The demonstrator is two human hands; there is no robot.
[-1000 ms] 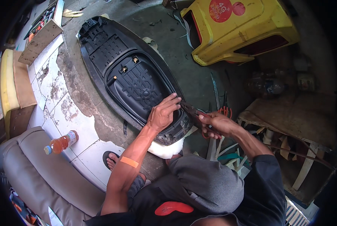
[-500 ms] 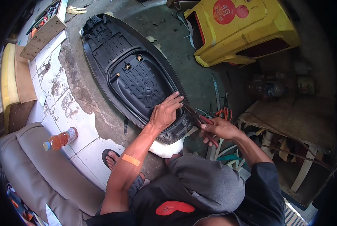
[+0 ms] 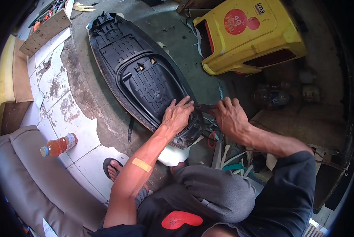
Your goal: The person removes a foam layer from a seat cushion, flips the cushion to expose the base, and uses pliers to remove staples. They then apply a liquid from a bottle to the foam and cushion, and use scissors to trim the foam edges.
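A black motorcycle seat (image 3: 125, 44) lies upside down on the ground, its ribbed plastic base facing up. My left hand (image 3: 177, 116) rests on the near right part of that base, fingers stretched out toward the rim. Just off the same rim, my right hand (image 3: 231, 115) is closed round a pair of pliers (image 3: 202, 108). Their dark jaws reach the seat's edge beside my left fingertips, while the handles are mostly covered by my fist. What the jaws grip, if anything, is too small to make out. White foam (image 3: 173, 155) shows under the seat's near end.
A yellow plastic stool (image 3: 248, 37) lies at the far right. Low wooden furniture (image 3: 287, 120) stands right, with scrap strips (image 3: 240, 158) near it. At left are a drink bottle (image 3: 59, 145), a grey-brown padded seat (image 3: 54, 173) and a wooden tool tray (image 3: 46, 37).
My right hand has moved up and turned over with the pliers, its knuckles now upward and the elbow swung outward. My left hand stays at nearly the same spot on the seat.
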